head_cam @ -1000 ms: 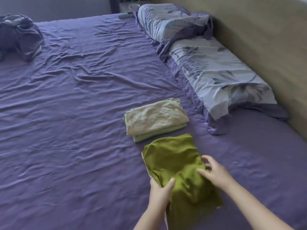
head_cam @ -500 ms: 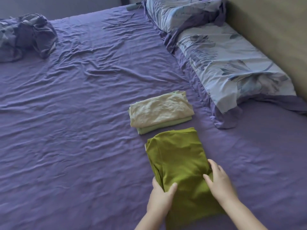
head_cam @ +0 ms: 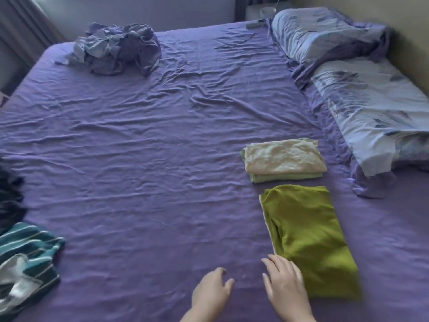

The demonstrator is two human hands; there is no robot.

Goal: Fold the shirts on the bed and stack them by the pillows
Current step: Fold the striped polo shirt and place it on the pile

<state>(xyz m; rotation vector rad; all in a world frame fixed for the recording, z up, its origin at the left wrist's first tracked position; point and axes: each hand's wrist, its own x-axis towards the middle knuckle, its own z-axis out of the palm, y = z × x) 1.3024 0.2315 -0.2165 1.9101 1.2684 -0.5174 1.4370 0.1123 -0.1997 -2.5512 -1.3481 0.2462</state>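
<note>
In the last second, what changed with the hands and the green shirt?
Both hands let go: the left hand slid off onto the sheet, and the right hand now lies open at the green shirt's near left edge. The shirt stayed below the folded stack.

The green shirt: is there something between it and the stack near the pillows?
Nothing visible. Only a narrow strip of bare purple sheet separates the green shirt from the folded stack. Both hands, left and right, are at the shirt's near end.
</note>
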